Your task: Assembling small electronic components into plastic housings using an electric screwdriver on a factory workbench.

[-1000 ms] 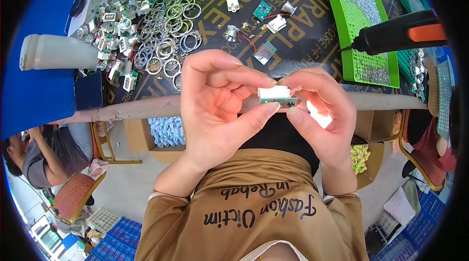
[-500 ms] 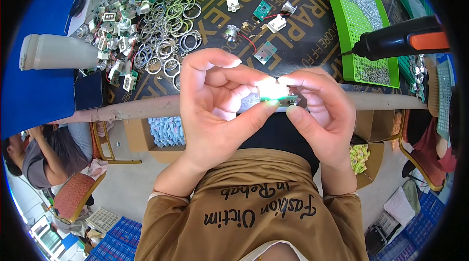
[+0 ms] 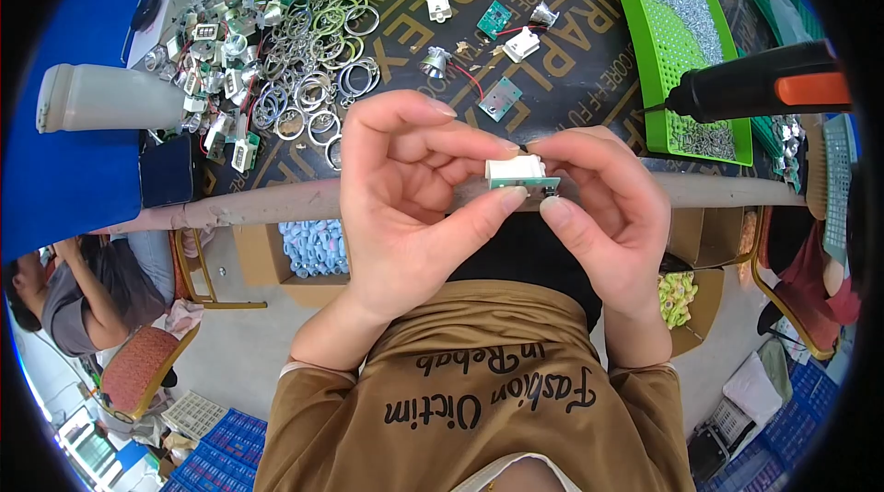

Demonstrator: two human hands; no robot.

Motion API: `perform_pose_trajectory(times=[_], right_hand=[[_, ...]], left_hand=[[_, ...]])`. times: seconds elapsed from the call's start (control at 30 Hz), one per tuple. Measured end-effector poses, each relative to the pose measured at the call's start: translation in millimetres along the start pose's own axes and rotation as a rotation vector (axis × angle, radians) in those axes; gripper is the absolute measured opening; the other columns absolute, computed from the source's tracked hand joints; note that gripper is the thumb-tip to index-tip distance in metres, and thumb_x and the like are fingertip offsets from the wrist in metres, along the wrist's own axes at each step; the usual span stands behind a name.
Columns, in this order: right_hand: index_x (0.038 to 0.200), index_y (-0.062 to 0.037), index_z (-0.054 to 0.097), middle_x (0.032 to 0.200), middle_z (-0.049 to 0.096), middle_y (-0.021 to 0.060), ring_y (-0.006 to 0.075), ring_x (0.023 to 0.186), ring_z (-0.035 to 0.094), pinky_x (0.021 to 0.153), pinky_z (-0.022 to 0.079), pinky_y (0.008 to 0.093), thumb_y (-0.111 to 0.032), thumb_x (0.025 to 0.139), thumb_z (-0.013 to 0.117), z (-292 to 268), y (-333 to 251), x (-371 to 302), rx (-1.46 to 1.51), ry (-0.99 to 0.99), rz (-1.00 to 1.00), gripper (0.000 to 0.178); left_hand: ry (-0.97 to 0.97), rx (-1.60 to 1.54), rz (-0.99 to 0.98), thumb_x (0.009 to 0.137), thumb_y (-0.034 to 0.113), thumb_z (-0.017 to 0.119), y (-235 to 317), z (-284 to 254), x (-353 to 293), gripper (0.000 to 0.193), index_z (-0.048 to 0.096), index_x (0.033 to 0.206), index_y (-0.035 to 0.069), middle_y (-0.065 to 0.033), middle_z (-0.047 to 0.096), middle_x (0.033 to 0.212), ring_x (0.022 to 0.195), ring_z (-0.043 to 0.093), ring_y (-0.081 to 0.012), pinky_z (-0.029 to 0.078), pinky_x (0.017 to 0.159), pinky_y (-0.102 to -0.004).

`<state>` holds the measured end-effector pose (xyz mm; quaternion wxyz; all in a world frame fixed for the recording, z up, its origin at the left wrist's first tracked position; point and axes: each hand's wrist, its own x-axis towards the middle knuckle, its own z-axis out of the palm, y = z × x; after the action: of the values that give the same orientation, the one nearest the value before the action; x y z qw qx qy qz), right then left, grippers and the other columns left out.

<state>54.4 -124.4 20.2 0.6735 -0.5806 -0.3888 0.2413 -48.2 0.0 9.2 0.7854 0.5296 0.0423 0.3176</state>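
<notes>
Both hands have turned the part since a moment ago; the glare on it is gone. Over the dark bench [image 3: 589,41] edge, my left hand [image 3: 414,207] and right hand [image 3: 603,207] both pinch the small white plastic block with its green circuit board [image 3: 521,173]. I should keep it level and squeeze evenly.

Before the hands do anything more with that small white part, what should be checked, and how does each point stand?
1. Both hands on the white part: ok, left hand and right hand pinch it.
2. Green board edge seated along the part: cannot tell.
3. Part held above the table edge: ok.
4. Spare boards on the mat: ok.
5. Screwdriver within reach at right: ok, likely.
</notes>
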Motion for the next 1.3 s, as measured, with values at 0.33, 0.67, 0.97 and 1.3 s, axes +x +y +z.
perform_pose_trajectory(times=[0.33,0.67,0.97,1.3], right_hand=[[0.103,0.0004,0.057,0.091,0.055,0.0086,0.0139,0.080,0.054,0.065,0.046,0.0224,0.002,0.072,0.063,-1.6,1.4,-0.9,-0.094,-0.014,-0.015,0.031],[0.098,0.0015,0.056,0.088,0.056,0.0067,0.0133,0.081,0.053,0.073,0.043,0.0241,0.002,0.073,0.060,-12.1,-4.3,5.0,0.054,-0.092,0.135,0.025],[0.099,0.0031,0.054,0.091,0.057,0.0057,0.0113,0.083,0.055,0.075,0.045,0.0251,0.006,0.075,0.058,-17.8,-14.8,10.3,0.161,-0.017,0.121,0.025],[0.101,0.0049,0.054,0.101,0.059,0.0120,0.0177,0.088,0.058,0.079,0.046,0.0279,0.001,0.080,0.057,-11.4,-14.3,1.3,0.366,0.155,0.019,0.022]], left_hand=[[0.013,0.074,-0.009,0.069,-0.013,0.062,1.2,-0.7,-1.7,0.052,0.031,0.108,0.003,-0.0164,0.056,0.094,0.091,0.057,-0.0210,0.048,0.083,-0.0329],[-0.039,0.202,-0.194,0.068,-0.012,0.064,17.0,6.6,9.7,0.065,0.029,0.121,0.002,-0.0174,0.058,0.092,0.087,0.059,-0.0223,0.049,0.080,-0.0324],[-0.007,0.101,-0.220,0.063,-0.003,0.071,25.6,21.7,32.7,0.076,0.030,0.127,-0.006,-0.0191,0.040,0.121,0.096,0.056,-0.0245,0.053,0.073,-0.0270],[-0.197,0.100,-0.130,0.075,-0.003,0.063,-5.0,26.4,30.1,0.027,0.061,0.101,-0.004,-0.0109,0.052,0.107,0.093,0.053,-0.0139,0.045,0.076,-0.0229]])
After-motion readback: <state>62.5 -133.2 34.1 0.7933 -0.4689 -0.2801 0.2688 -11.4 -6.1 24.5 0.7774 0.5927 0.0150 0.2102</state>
